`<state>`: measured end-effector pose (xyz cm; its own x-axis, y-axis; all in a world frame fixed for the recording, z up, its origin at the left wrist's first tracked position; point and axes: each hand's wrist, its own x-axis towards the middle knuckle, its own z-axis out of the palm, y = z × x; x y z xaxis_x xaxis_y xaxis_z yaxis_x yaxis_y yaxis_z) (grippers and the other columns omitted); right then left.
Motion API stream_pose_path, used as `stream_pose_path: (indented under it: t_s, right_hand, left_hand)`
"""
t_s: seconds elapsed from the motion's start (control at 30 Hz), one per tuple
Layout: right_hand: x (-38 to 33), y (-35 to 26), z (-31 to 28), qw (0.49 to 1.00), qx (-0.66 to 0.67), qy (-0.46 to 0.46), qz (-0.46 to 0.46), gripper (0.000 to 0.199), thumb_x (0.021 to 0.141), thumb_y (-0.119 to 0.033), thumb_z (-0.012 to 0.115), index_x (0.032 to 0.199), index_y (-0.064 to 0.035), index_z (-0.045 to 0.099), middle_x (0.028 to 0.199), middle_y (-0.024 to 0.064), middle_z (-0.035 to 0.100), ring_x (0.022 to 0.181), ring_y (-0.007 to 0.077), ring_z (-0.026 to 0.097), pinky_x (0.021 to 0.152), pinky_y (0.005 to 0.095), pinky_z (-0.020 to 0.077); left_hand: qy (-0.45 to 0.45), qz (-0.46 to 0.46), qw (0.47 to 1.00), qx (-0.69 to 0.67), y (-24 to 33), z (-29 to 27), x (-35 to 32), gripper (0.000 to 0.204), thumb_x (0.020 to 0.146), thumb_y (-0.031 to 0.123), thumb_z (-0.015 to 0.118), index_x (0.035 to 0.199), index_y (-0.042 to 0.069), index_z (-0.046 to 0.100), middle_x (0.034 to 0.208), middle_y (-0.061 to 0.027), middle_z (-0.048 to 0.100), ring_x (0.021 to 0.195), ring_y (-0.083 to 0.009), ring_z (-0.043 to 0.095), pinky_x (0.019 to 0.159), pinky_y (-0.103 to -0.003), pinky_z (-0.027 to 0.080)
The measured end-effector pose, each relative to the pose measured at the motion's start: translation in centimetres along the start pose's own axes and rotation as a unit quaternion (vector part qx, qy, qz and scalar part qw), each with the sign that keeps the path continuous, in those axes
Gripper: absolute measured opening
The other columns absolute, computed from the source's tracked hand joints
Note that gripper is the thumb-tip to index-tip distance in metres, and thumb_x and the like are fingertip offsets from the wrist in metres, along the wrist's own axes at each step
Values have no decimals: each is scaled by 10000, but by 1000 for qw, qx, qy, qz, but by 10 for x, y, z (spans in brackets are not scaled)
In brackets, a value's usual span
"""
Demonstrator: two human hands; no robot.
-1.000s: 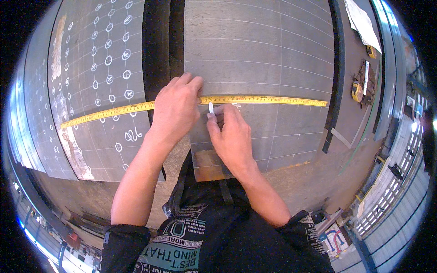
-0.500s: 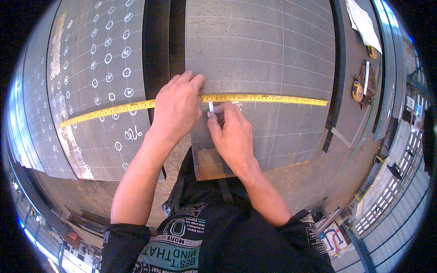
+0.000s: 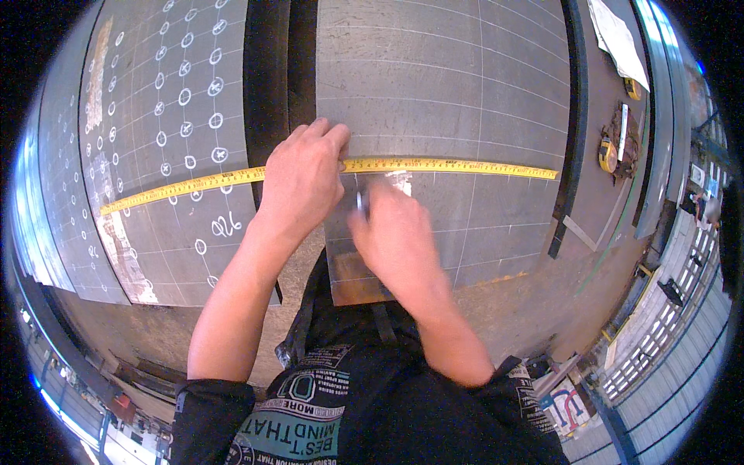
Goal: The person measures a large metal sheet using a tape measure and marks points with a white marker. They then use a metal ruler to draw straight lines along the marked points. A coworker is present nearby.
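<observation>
A yellow tape measure blade (image 3: 457, 165) stretches across two grey steel plates and the gap between them. My left hand (image 3: 304, 174) is closed on the blade near the left edge of the right-hand plate (image 3: 411, 85). Just below the blade, my right hand (image 3: 399, 236) is smeared by motion. Between its fingers is a thin white stick of chalk (image 3: 361, 203), its tip close to the plate. Thin white lines form a grid on this plate. A pale patch (image 3: 401, 180) shows beside the right fingers.
White circles and crosses mark the left-hand plate (image 3: 139, 139). A dark beam (image 3: 267, 70) lies in the gap. On the right, beyond a dark edge bar (image 3: 575, 116), lie a yellow tape measure case (image 3: 607, 155), another case (image 3: 633, 88) and a white sheet (image 3: 616, 39).
My right hand has drawn slightly down and away from the tape with the chalk, and is now blurred. My left hand stays on the tape.
</observation>
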<state>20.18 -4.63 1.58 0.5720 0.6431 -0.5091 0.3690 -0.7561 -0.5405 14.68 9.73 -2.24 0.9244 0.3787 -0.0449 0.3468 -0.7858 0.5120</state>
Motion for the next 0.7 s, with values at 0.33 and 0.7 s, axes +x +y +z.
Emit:
stream_pose_path:
  t_s: [0.33, 0.7]
  right_hand:
    - [-73, 23, -33, 980, -102, -170, -12, 192, 824, -144, 633, 891, 36, 622, 871, 266, 668, 852, 458, 666, 788, 531, 547]
    - [-142, 93, -56, 978, -111, -147, -95, 229, 885, -240, 644, 932, -16, 642, 932, 219, 695, 864, 434, 675, 756, 501, 554]
  left_hand:
    - [-79, -47, 996, 5, 4, -7, 3, 258, 773, 13, 637, 1028, 41, 607, 992, -158, 610, 1013, -386, 614, 853, -481, 522]
    - [10, -9, 999, 42, -3, -3, -13, 152, 823, 50, 600, 973, 64, 589, 968, -146, 608, 941, -385, 626, 788, -495, 523]
